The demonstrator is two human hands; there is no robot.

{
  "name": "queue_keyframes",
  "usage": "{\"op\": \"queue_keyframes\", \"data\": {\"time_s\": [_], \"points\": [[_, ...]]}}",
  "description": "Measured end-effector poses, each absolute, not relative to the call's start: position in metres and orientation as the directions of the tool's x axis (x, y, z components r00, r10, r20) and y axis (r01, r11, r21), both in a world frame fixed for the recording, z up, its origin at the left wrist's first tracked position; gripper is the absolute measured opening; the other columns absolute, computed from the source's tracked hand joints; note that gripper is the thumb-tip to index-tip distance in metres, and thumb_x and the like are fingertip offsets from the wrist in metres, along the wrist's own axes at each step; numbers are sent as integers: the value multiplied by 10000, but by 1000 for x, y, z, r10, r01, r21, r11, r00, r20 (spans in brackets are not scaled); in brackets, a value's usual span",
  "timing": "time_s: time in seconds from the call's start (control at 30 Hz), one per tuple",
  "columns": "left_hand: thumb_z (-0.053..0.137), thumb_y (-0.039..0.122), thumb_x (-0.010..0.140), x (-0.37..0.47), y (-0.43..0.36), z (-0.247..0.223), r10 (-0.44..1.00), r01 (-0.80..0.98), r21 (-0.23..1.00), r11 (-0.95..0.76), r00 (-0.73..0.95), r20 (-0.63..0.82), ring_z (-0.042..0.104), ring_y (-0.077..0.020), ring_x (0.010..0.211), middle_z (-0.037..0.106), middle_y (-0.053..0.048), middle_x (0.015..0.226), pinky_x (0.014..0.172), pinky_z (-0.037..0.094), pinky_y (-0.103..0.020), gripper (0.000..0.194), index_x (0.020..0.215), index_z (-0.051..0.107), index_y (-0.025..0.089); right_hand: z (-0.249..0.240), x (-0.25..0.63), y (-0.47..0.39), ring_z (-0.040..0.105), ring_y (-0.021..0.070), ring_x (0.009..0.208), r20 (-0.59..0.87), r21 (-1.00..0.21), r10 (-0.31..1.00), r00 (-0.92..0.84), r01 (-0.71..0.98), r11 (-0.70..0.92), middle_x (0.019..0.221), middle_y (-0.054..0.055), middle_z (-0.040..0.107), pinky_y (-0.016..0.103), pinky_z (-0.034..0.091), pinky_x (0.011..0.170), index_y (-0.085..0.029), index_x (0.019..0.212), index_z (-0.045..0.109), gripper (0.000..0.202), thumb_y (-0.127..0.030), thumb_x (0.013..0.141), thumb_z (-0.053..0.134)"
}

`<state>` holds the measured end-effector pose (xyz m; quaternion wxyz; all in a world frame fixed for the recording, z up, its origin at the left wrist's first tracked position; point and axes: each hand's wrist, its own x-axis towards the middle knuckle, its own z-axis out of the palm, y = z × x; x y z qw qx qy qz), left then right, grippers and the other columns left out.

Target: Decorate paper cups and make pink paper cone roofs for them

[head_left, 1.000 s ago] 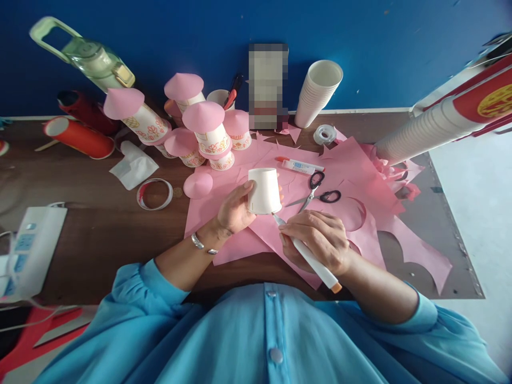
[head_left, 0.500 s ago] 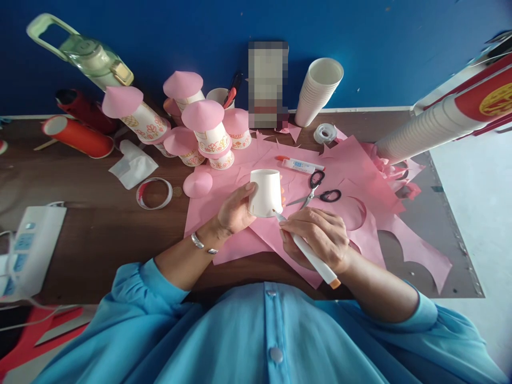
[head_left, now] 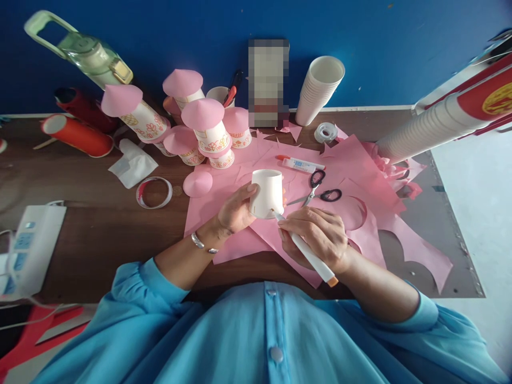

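A white paper cup (head_left: 265, 192) is gripped by my left hand (head_left: 237, 207), thumb on its near side and fingertips showing at its right edge. Small brown marks show low on the cup's side. In my right hand (head_left: 318, 237) is a white marker (head_left: 310, 256) with an orange end; its tip meets the cup near the lower rim. Pink paper sheets (head_left: 228, 240) lie beneath both hands. Just behind the right hand, scissors (head_left: 314, 194) with black handles rest on the paper, beside a second marker (head_left: 300, 165) with an orange cap.
Decorated cup towers with pink cone roofs (head_left: 202, 114) stand back left, near a loose pink cone (head_left: 198, 184) and a tape roll (head_left: 154, 192). Stacked white cups (head_left: 320, 88) stand behind; a longer cup stack (head_left: 428, 133) leans at right. A power strip (head_left: 40, 250) lies left.
The cup has turned or shifted very slightly to the right in my left hand. The marker tip has moved a little left on it, and the brown mark there looks slightly larger.
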<state>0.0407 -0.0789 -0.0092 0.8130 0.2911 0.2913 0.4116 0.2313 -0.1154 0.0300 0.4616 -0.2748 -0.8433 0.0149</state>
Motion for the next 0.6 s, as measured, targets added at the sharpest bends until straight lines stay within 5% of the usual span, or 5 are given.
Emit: {"op": "queue_keyframes", "data": {"time_s": [0.27, 0.43, 0.6], "points": [[734, 621, 800, 42, -80, -12, 835, -516, 695, 501, 501, -230, 702, -407, 1202, 787, -159, 1128, 886, 598, -473, 632, 1246, 722, 173, 32, 230, -118, 647, 134, 568, 722, -300, 503, -475, 440, 846, 689, -25, 672, 262, 537, 521, -195, 958, 588, 205, -28, 850, 635], [817, 708, 736, 40, -82, -21, 853, -534, 728, 431, 504, -136, 736, -399, 1140, 786, -157, 1093, 937, 588, -479, 751, 1234, 715, 154, 31, 229, -119, 647, 133, 580, 703, -290, 504, -502, 445, 847, 694, -32, 660, 258, 527, 539, -200, 957, 589, 217, -19, 843, 625], [855, 628, 761, 38, -84, -25, 846, -505, 757, 415, 520, -117, 758, -382, 1097, 796, -150, 1038, 932, 587, -466, 696, 1258, 701, 166, 33, 230, -120, 649, 132, 581, 699, -298, 487, -523, 406, 864, 701, -23, 674, 259, 528, 528, -197, 974, 601, 206, -31, 857, 633]]}}
